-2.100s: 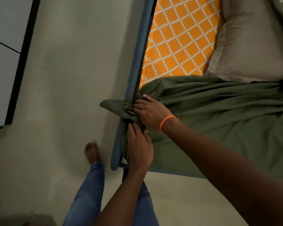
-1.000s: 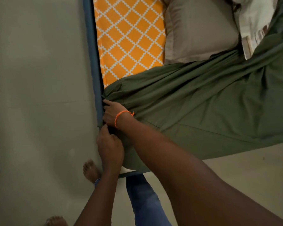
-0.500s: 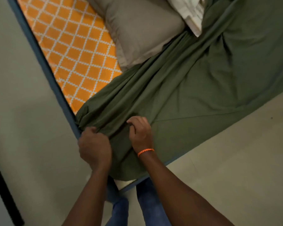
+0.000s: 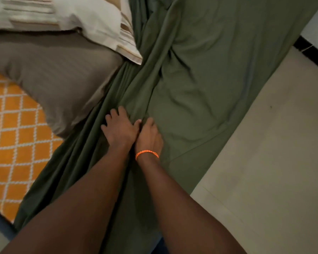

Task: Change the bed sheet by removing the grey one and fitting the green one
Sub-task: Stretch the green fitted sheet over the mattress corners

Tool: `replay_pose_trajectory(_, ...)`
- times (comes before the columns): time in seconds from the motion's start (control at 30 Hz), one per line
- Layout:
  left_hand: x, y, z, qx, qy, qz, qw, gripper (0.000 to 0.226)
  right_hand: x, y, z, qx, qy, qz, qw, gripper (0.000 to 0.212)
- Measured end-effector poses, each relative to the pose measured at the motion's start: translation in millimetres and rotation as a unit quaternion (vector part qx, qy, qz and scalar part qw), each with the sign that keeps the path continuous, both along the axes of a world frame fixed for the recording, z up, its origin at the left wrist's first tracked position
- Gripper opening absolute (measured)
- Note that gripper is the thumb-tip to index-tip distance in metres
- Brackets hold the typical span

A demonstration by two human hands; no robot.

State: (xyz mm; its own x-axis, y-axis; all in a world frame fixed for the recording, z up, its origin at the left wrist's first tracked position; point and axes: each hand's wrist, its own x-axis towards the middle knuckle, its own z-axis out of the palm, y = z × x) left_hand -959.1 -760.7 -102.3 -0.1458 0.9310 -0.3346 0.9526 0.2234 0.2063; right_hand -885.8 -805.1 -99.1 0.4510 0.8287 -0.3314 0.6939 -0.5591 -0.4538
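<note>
The green sheet (image 4: 200, 85) is spread over the near part of the bed, bunched in folds beside the pillow (image 4: 50, 76), with the orange mattress (image 4: 13, 143) left bare at the left. No grey sheet is seen, so removal is judged done; spreading and tucking remain. A fold is gripped by the left hand (image 4: 119, 130) and by the right hand (image 4: 150, 136), which touch.
</note>
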Motion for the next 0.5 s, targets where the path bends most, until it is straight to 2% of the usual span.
replay_pose_trajectory(0.07,-3,15,-5,0.025,0.024,-0.070,0.997,0.031,3,17,-7,-0.040,-0.033,0.041,0.998,0.020)
replay_pose_trajectory(0.1,-6,20,-6,0.040,0.025,-0.104,0.993,0.024,3,23,-9,-0.054,-0.026,0.058,0.997,0.022)
replay_pose_trajectory(0.17,-20,27,-5,0.055,0.018,-0.110,0.992,0.021,-3,37,-11,-0.049,0.021,0.098,0.994,0.025)
replay_pose_trajectory(0.3,-76,23,-4,0.075,0.021,-0.002,0.997,0.025,-45,47,-11,-0.022,0.112,0.213,0.970,0.032)
replay_pose_trajectory(0.37,-98,22,-8,0.073,0.012,-0.007,0.997,0.022,-64,49,-12,-0.031,0.120,0.227,0.966,0.036)
replay_pose_trajectory(0.5,-105,33,-19,0.058,-0.012,-0.002,0.998,0.023,-76,53,-21,-0.038,0.101,0.210,0.972,0.029)
